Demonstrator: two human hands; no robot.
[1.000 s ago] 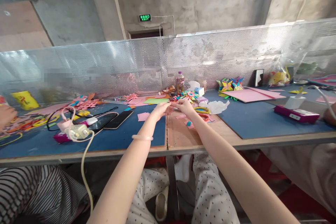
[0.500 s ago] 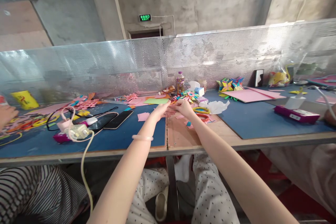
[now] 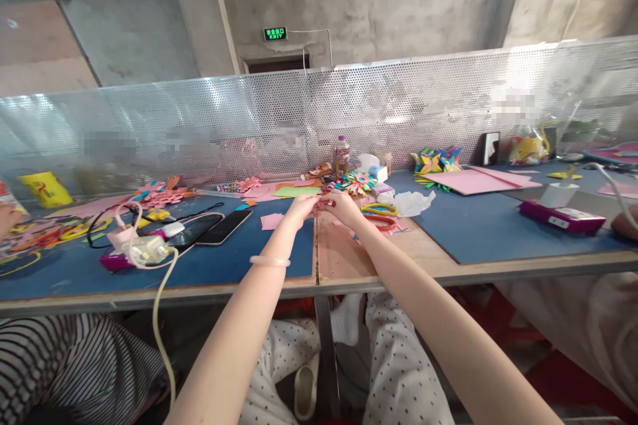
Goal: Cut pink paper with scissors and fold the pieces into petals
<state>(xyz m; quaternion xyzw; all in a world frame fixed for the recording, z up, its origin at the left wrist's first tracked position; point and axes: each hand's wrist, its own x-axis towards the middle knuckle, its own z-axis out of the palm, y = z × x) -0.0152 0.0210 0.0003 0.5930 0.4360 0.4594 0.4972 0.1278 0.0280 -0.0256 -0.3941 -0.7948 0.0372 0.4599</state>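
bare forearms, pale bangle (image 3: 270,260) on left wrist, white dotted trousers (image 3: 399,358).

**Bare concrete room behind a long workbench**

Rough grey concrete walls (image 3: 379,0) rise behind a perforated metal screen (image 3: 199,126) running along the far edge of the plywood worktop (image 3: 343,259). A green exit sign (image 3: 275,33) glows above a dark doorway (image 3: 276,64). Daylight falls softly.

Left hand (image 3: 300,206) and right hand (image 3: 343,205): shifted slightly up and left at frame centre since the earlier pictures, fingertips still pinched together on a small paper piece (image 3: 320,206). Co-worker's hand (image 3: 7,218) at the far left edge: drawn back, now mostly out of frame. Co-worker's hand (image 3: 627,226) at the far right edge: moved slightly lower.
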